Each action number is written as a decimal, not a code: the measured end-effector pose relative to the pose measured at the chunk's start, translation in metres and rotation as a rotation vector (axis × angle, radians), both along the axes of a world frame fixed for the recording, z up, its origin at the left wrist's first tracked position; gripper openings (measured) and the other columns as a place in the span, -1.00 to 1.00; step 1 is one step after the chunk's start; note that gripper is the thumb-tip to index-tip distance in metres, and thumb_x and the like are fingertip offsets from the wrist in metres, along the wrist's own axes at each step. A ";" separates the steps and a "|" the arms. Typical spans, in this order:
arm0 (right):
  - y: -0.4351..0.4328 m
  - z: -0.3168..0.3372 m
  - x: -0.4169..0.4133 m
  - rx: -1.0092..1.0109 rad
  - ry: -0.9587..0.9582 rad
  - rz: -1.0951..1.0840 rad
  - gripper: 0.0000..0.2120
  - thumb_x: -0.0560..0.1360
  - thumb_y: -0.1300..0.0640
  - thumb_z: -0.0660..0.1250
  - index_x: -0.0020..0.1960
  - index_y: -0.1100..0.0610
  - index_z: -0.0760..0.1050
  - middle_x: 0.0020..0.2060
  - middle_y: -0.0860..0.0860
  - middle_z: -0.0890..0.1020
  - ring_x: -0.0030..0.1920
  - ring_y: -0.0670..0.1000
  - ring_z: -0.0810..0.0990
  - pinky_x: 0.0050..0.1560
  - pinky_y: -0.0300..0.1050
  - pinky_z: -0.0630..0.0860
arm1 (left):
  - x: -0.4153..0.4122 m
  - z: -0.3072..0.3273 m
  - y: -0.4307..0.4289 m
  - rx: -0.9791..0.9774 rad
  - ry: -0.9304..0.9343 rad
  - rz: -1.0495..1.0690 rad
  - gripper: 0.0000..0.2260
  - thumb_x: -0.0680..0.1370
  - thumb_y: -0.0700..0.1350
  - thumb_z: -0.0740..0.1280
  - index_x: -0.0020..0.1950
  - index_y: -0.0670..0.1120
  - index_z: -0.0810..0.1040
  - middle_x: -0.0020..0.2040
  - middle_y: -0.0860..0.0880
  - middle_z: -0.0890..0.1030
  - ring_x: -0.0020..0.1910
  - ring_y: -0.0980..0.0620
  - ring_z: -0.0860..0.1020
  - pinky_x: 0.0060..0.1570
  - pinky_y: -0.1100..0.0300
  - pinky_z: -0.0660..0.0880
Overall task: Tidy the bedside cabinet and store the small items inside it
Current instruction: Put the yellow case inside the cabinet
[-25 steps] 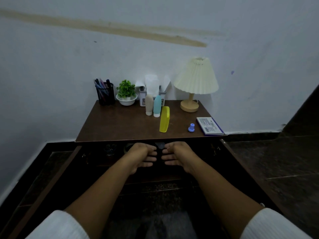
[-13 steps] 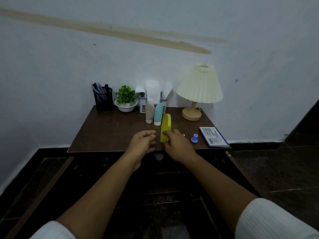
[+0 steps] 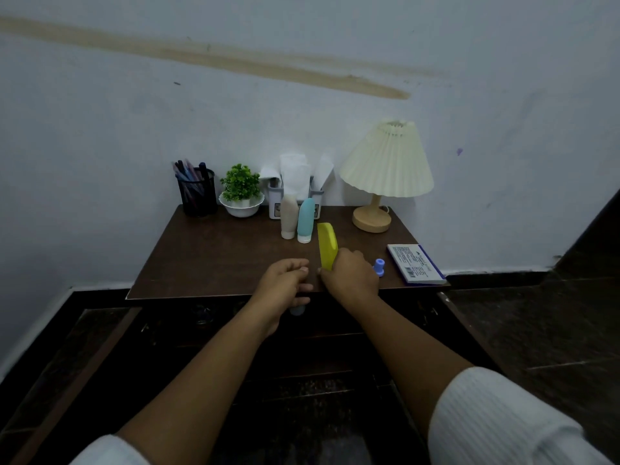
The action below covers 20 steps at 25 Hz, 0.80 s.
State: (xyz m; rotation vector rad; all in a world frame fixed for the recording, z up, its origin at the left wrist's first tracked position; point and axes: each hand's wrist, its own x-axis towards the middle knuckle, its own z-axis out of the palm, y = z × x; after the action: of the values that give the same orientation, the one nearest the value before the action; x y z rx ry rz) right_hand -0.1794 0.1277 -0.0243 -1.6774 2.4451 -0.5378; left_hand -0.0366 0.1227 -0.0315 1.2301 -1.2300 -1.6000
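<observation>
Against a pale, stained wall we are facing the bedside cabinet (image 3: 208, 263), its dark wooden top carrying everything that is waiting to be stored. Our right hand (image 3: 349, 280) is closing over the near end of the yellow comb (image 3: 327, 245); the fingers (image 3: 347, 256) are curling across it from the right while the thumb is pressing in from the left, so the comb is running away from the fingertips toward the wall. Our left hand (image 3: 285, 283) is hovering just left of those fingers at the front edge, loosely curled. We cannot tell whether it is holding anything, because a small pale shape is showing under it against the dark cabinet front.

Just beyond the comb's far tip, a beige bottle (image 3: 288, 218) and a blue bottle (image 3: 306, 220) are standing cap-down. Touching distance right of our right knuckles, a small blue cap (image 3: 379, 266) is sitting upright, and further right a white booklet (image 3: 416, 263) is lying flat near the corner.

We are judging the comb to be light, stiff and smooth plastic: it is likely to slide rather than bend, so pinching its flat faces near the end, as we are doing, looks sound, though gripping nearer the middle would be steadier for carrying. The bottles are looking soft and squeezable, so we are expecting to take them round the body. The cap is small enough to roll off, needing a fingertip pinch.
</observation>
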 end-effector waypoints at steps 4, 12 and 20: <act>0.020 0.000 -0.008 0.022 -0.043 -0.020 -0.65 0.54 -0.13 0.34 0.17 0.09 0.45 0.11 0.10 0.54 0.11 0.15 0.57 -0.09 -0.04 0.41 | 0.000 -0.001 0.009 0.038 -0.121 -0.089 -0.85 0.68 -0.13 0.23 0.17 -0.07 0.57 0.08 -0.10 0.67 -0.12 -0.01 0.62 -0.18 0.11 0.61; 0.046 -0.018 -0.017 -0.149 -0.696 -0.134 -0.85 0.44 0.23 0.41 -0.18 0.12 0.43 -0.18 0.14 0.63 -0.28 0.11 0.66 -0.36 0.01 0.65 | -0.020 -0.009 0.022 0.118 -0.120 -0.151 -0.84 0.66 -0.16 0.25 0.17 -0.11 0.59 0.14 -0.12 0.64 0.02 -0.08 0.66 -0.16 0.06 0.64; 0.059 -0.025 -0.017 -0.137 -1.191 -0.163 -0.85 0.50 0.36 0.30 -0.09 0.14 0.43 -0.07 0.22 0.67 -0.22 0.15 0.68 -0.34 -0.05 0.63 | -0.022 -0.012 0.021 0.074 -0.137 -0.171 -0.83 0.63 -0.23 0.28 0.14 -0.17 0.63 0.03 -0.15 0.73 -0.13 0.00 0.69 -0.17 0.10 0.64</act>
State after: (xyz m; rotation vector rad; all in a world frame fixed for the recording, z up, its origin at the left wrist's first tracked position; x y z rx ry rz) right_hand -0.1965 0.1864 -0.0489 -0.7379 1.6296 -1.2689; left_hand -0.0589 0.1439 -0.0431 1.3295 -1.4054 -1.7206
